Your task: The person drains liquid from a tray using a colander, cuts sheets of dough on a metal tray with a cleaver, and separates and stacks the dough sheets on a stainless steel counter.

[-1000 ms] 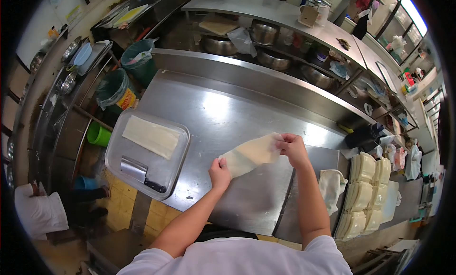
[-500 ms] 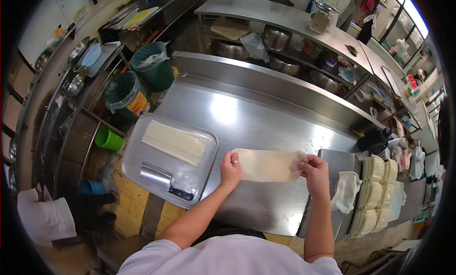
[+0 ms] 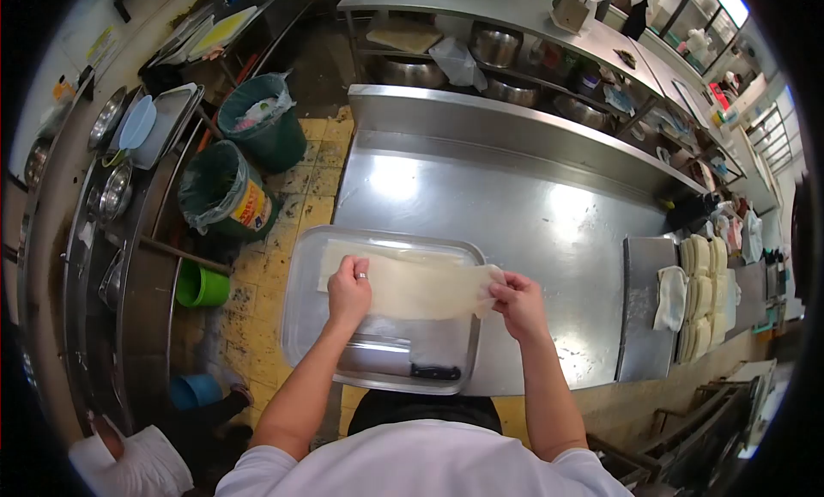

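Note:
A pale, thin sheet of dough (image 3: 425, 287) is stretched between my hands, above a shallow clear tray (image 3: 296, 325). My left hand (image 3: 349, 289) pinches its left end; my right hand (image 3: 518, 304) grips the right end between thumb and fingers. Under it, other dough (image 3: 333, 258) lies in the tray, mostly covered from sight. A cleaver (image 3: 378, 353) with a black handle rests in the tray's near part.
Stacked pale dough pieces (image 3: 704, 295) and a folded white cloth (image 3: 671, 298) sit on the right. Lined green bins (image 3: 227, 192) and a green bucket (image 3: 202, 284) stand left on the floor. Another person's white sleeve (image 3: 142, 463) shows at lower left.
Both hands have carried the dough sheet left, from over the bare steel table to over the tray. The view has shifted, so the tray appears further right.

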The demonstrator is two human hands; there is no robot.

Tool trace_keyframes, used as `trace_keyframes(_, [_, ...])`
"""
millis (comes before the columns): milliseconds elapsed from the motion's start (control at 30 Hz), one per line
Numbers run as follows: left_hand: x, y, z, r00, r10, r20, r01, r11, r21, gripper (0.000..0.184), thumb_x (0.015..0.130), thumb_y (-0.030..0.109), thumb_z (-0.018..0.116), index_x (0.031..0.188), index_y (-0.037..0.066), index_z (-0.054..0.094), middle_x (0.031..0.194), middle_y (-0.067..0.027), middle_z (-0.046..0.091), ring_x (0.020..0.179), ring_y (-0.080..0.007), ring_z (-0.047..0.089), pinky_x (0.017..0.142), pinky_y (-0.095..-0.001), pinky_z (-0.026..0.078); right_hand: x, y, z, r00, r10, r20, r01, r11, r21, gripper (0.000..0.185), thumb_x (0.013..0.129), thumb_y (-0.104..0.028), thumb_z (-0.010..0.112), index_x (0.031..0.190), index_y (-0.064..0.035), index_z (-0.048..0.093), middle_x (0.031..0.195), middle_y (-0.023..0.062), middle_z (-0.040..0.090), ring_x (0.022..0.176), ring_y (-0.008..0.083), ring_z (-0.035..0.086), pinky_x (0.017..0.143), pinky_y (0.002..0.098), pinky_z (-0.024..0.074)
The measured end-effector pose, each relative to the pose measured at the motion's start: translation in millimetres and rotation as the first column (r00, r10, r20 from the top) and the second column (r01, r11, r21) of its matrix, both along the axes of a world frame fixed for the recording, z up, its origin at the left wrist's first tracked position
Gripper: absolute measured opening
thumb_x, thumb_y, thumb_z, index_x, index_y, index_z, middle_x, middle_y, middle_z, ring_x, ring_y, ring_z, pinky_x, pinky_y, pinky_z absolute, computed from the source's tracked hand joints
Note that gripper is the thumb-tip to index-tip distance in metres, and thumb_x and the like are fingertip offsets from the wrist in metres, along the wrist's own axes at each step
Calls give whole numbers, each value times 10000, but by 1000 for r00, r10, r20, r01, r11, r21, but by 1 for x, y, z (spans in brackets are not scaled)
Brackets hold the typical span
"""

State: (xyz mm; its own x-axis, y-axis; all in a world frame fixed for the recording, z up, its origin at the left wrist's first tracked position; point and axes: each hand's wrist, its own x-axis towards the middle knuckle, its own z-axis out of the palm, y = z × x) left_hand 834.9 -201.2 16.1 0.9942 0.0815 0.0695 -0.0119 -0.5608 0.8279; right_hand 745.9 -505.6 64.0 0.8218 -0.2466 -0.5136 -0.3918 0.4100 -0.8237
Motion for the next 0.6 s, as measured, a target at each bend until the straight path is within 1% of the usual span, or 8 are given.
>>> trace_keyframes(67, [13,25,-3,1000,-2,-6,2,999,35,174,987,198,584,946,33,615,787,-228,672,774,-464,651,674,-531,481,10,24,-17,1000,-7,-18,7,1000,11,266,919,44,610,1181,65,644,1045,136,706,916,232,712,786,357,612])
trace_keyframes(167, [31,52,-8,1000,-10,7,9,999,42,167,983,191,583,957,29,615,809,-230,677,794,-467,650,688,-532,484,23,48,-19,999,-24,-30,24,1000,-10,279,923,49,599,1200,67,632,1063,145,700,920,238,715,802,370,618])
trace_keyframes(233, [41,64,-12,1000,-21,-7,21,999,43,138,975,162,575,962,30,615,814,-229,678,800,-468,649,692,-531,486,30,56,-26,999,-33,-17,33,999,-23,283,925,52,593,1205,69,629,1066,149,699,921,241,715,810,377,620])
trace_keyframes(367, [50,73,-11,999,-40,-2,40,999,19,120,968,143,574,965,31,616,824,-227,680,810,-469,647,696,-534,483,37,59,-32,999,-50,-2,50,999,-18,305,929,56,580,1231,74,618,1071,157,696,927,247,716,815,382,623])
trace_keyframes(533, [60,78,-15,998,-42,-48,43,999,25,137,974,170,577,971,40,620,836,-229,682,826,-471,648,699,-539,479,43,62,-31,998,-61,-21,61,998,-19,344,934,59,571,1276,78,594,1106,163,684,950,250,711,817,377,624])
trace_keyframes(600, [61,79,-20,997,-48,-57,50,998,30,141,979,179,570,981,48,623,847,-231,684,836,-473,649,701,-543,478,45,64,-33,997,-70,-40,68,997,-34,366,923,61,581,1289,65,596,1100,156,690,947,236,710,798,359,617])
